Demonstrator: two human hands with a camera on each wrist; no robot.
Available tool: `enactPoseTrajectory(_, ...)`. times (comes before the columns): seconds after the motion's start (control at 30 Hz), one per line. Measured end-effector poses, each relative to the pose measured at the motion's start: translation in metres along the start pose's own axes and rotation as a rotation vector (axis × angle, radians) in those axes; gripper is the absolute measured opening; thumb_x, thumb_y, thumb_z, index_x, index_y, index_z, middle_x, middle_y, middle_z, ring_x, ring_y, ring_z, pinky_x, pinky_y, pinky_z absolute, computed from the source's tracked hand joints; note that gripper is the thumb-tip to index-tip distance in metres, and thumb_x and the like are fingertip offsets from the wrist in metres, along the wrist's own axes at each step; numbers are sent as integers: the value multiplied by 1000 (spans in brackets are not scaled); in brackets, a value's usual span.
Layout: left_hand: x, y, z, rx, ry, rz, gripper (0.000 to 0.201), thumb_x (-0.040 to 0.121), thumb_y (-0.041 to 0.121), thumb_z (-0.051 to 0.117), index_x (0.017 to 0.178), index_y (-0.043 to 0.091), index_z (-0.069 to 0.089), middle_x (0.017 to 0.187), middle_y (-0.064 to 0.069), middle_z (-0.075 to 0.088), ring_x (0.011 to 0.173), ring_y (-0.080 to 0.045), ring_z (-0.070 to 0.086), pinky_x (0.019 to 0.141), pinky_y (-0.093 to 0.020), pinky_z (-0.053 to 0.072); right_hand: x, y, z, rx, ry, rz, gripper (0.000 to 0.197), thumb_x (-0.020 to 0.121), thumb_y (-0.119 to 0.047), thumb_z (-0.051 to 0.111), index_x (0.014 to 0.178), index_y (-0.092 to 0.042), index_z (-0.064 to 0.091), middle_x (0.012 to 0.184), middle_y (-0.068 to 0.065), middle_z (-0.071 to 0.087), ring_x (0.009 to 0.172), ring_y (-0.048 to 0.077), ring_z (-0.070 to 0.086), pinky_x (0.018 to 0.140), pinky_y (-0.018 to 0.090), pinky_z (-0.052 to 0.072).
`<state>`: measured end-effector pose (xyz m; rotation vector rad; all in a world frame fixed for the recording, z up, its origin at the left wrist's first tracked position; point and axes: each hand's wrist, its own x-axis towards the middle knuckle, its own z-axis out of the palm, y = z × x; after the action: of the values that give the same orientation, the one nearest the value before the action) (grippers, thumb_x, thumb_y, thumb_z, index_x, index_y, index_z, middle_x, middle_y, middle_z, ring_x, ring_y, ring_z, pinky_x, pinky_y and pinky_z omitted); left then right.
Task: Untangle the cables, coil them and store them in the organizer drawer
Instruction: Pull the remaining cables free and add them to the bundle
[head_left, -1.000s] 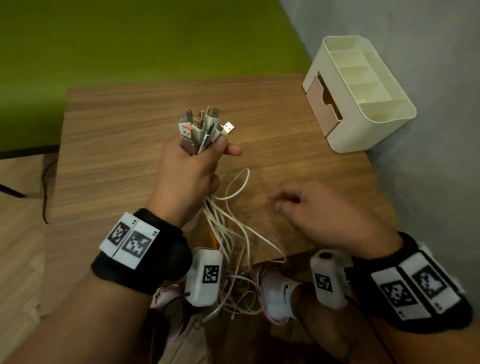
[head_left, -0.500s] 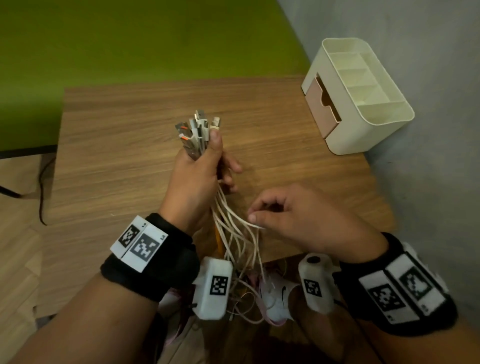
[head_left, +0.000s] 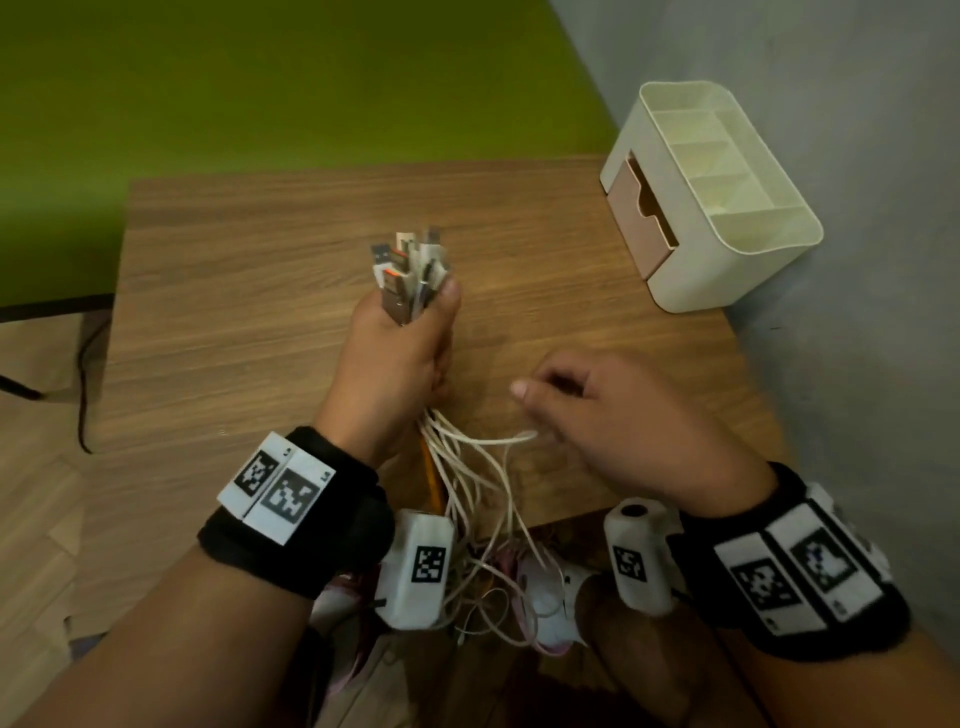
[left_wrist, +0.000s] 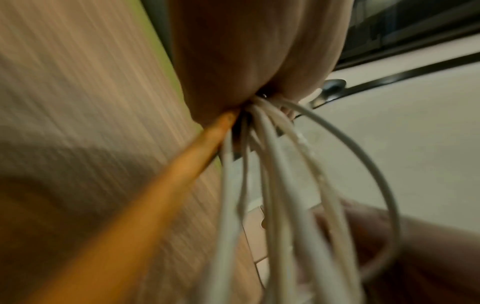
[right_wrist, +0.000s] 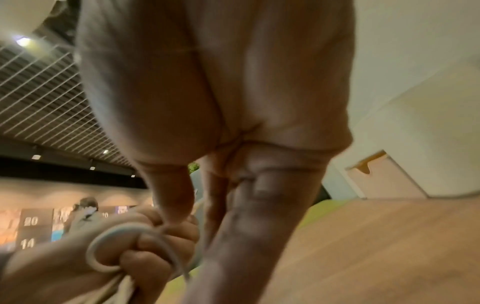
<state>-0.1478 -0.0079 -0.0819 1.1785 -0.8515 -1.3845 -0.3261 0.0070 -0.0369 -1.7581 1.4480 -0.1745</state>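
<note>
- My left hand (head_left: 395, 358) is fisted round a bundle of cables (head_left: 467, 467), held upright above the desk (head_left: 249, 291).
- Their plugs (head_left: 410, 270), flat metal and white plastic with one orange tab, fan out above my thumb.
- Below the fist, thin smooth white cords and one orange cord (left_wrist: 145, 197) hang loose and trail past the near desk edge in tangled loops.
- My right hand (head_left: 623, 431), fingers curled, pinches one white cord (head_left: 498, 440), drawn sideways from the bundle.
- The organizer (head_left: 727, 280) is cream plastic with rounded corners and open top compartments, at the desk's far right corner against the grey wall.
- Its pinkish drawer (head_left: 636, 218), with a notched pull, faces left.
- The desk is brown wood-grain laminate.
</note>
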Motion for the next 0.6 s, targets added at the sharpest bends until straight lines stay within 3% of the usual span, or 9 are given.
enactPoseTrajectory(0.07,-4,-3,6,75,-81,17,29,99,18,54,71,24,49,49,8,35,39,-8,30,39,-18,26,5,4,-4,-21,201,-33,19,92,-50,57,105,-37,63,89,-19,65,84,-15,57,65,20,47)
enactPoseTrajectory(0.1,-7,-5,10,109,-125,30,30,98,15,55,70,24,53,48,12,40,39,-4,33,39,-18,28,7,4,-6,80,253,-61,27,91,-48,59,116,-38,60,100,-23,64,92,-20,54,73,17,49)
enactPoseTrajectory(0.2,-19,-6,26,182,-260,50,25,97,1,52,80,18,58,44,16,50,40,8,44,43,-7,34,10,7,-1,460,266,-235,57,90,-39,66,142,-31,45,138,-15,56,124,-8,51,102,29,48)
enactPoseTrajectory(0.27,-27,-6,35,200,-352,37,22,95,-6,49,84,11,58,45,18,53,40,8,47,44,-5,34,10,7,3,437,229,-326,61,91,-37,64,147,-29,41,148,-11,48,135,-3,43,110,33,42)
enactPoseTrajectory(0.4,-35,-6,39,203,-384,24,34,91,-13,48,74,15,58,46,17,55,41,7,48,45,-5,34,12,6,5,246,262,-483,37,96,-20,56,133,-13,60,140,-5,57,133,-1,46,112,23,36)
enactPoseTrajectory(0.47,-36,-4,39,190,-385,24,33,88,-14,51,74,14,59,47,17,56,42,6,49,46,-5,34,13,6,5,224,239,-511,35,97,-17,54,130,-11,62,136,-3,60,130,0,49,110,20,37)
enactPoseTrajectory(0.6,-37,-4,38,136,-387,11,36,89,-15,50,70,15,56,45,14,53,40,5,47,44,-8,35,11,7,2,304,158,-534,36,96,-15,54,131,-10,61,137,-2,60,131,5,50,112,29,39)
